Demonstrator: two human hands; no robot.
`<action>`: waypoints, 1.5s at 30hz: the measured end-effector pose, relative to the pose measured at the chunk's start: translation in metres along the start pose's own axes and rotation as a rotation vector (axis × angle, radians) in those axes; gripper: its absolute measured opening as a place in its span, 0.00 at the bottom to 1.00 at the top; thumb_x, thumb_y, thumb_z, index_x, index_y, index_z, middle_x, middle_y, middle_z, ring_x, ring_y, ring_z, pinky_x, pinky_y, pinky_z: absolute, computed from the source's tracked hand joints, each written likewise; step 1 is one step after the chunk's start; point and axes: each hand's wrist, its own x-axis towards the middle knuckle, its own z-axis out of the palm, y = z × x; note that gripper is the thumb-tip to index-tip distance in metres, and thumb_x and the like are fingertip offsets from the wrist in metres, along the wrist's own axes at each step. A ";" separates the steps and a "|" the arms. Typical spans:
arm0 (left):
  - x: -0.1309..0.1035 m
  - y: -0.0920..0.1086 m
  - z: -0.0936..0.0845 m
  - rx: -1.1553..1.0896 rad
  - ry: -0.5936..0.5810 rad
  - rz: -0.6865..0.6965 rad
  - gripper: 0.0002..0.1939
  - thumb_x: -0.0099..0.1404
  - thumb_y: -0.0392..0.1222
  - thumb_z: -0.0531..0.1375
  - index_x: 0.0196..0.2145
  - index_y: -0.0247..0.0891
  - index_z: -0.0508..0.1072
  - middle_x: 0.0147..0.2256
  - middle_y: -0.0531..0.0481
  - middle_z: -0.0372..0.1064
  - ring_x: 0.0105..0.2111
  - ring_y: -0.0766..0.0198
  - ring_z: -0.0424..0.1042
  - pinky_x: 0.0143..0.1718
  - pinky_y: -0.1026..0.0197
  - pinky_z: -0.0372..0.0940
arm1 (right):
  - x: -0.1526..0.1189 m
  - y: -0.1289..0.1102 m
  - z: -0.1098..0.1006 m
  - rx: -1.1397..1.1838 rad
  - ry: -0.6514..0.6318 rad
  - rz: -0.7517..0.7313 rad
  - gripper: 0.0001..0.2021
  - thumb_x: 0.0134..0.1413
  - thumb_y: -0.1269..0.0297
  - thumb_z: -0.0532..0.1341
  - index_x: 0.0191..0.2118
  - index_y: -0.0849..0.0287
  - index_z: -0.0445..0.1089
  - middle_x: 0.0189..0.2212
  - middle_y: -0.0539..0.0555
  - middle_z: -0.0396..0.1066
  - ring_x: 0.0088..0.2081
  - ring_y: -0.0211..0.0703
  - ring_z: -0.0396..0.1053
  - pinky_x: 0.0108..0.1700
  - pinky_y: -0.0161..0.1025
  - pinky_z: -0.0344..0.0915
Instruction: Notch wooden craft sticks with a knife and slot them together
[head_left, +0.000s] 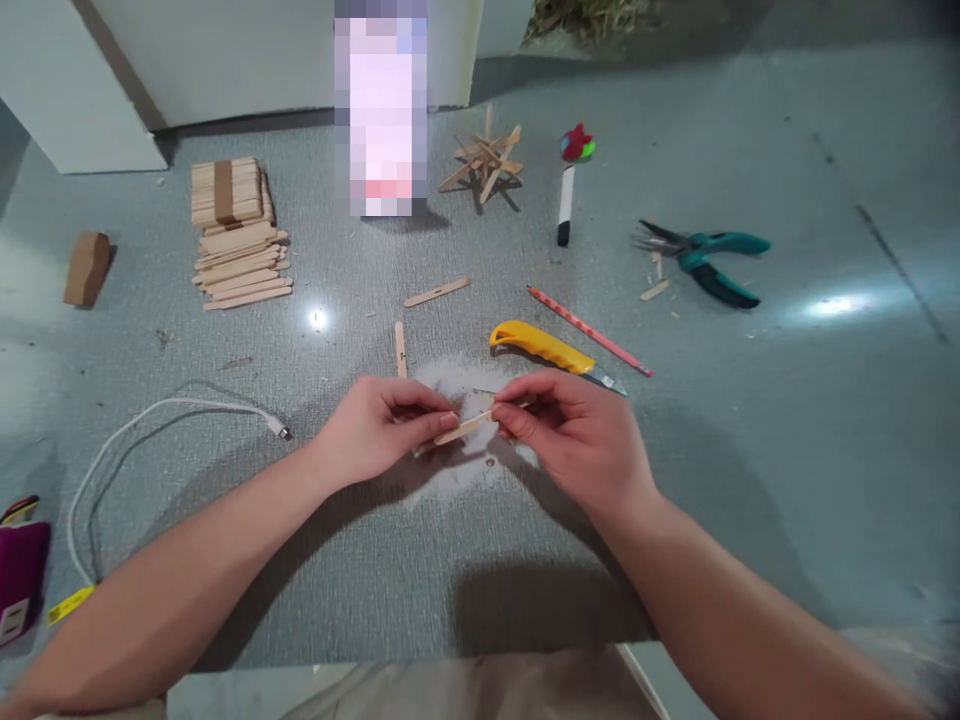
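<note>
A wooden craft stick point(474, 426) is held level between my two hands, above a whitish patch point(442, 482) on the grey tabletop. My left hand point(382, 428) pinches its left end between thumb and fingers. The other end is gripped by my right hand point(574, 430), whose fingers partly hide it. Just beyond my hands lie two loose craft sticks, one upright in view point(400, 348) and one slanted point(437, 291), both with small dark marks. A yellow-handled cutter point(544, 345) rests close to my right hand, and a red pencil point(592, 332) lies behind it.
Craft sticks stand banded point(225, 192) and loose point(241, 265) at the left, with a crossed heap point(487, 165) at the back. Teal pliers point(720, 262) lie right. A white cable point(161, 402), purple object point(22, 575), brown block point(87, 268) and blurred bright rectangle point(381, 110) surround the work.
</note>
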 end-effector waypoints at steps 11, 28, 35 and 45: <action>-0.003 0.004 -0.002 0.262 0.089 0.216 0.05 0.62 0.38 0.65 0.34 0.38 0.82 0.32 0.48 0.79 0.30 0.65 0.77 0.33 0.64 0.70 | -0.002 0.003 -0.003 -0.018 0.018 -0.027 0.03 0.54 0.64 0.68 0.34 0.54 0.75 0.28 0.49 0.75 0.27 0.38 0.74 0.30 0.35 0.72; -0.007 0.012 0.000 0.358 0.132 0.193 0.04 0.63 0.39 0.65 0.31 0.40 0.82 0.29 0.51 0.78 0.29 0.66 0.76 0.33 0.63 0.68 | -0.004 0.005 -0.009 -0.031 0.021 -0.015 0.04 0.54 0.62 0.68 0.34 0.53 0.75 0.28 0.49 0.76 0.28 0.41 0.75 0.32 0.37 0.74; -0.020 0.033 -0.032 1.013 0.249 0.206 0.11 0.70 0.44 0.57 0.37 0.44 0.80 0.39 0.52 0.79 0.36 0.62 0.73 0.36 0.60 0.61 | -0.005 0.012 -0.011 -0.042 -0.034 -0.019 0.04 0.56 0.61 0.67 0.35 0.53 0.74 0.27 0.48 0.75 0.27 0.39 0.73 0.31 0.37 0.72; -0.024 0.023 -0.117 1.155 0.622 -0.041 0.14 0.72 0.47 0.57 0.31 0.38 0.73 0.29 0.54 0.68 0.34 0.66 0.63 0.35 0.66 0.56 | -0.010 0.019 -0.008 -0.084 -0.181 -0.097 0.06 0.58 0.60 0.63 0.34 0.56 0.75 0.28 0.52 0.77 0.29 0.41 0.74 0.34 0.38 0.72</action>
